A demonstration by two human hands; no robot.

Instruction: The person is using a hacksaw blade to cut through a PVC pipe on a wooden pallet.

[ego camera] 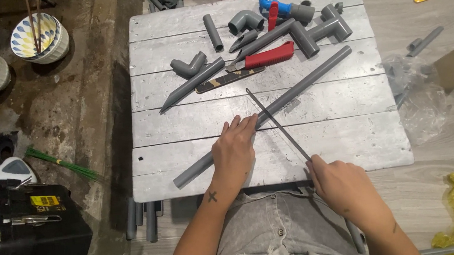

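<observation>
Long grey pipe [269, 110] lies flat on the silvery plank table [346, 129], running on a slant from the near left edge up toward the far right, open end showing at the near tip. My left hand [234, 151] is pressed down over it, fingers wrapped across the middle. Thin saw blade [278, 124], dark and straight, crosses the pipe just beside my fingertips, touching it at an angle. My right hand [339, 183] pinches the blade's near end, at the table's front edge.
</observation>
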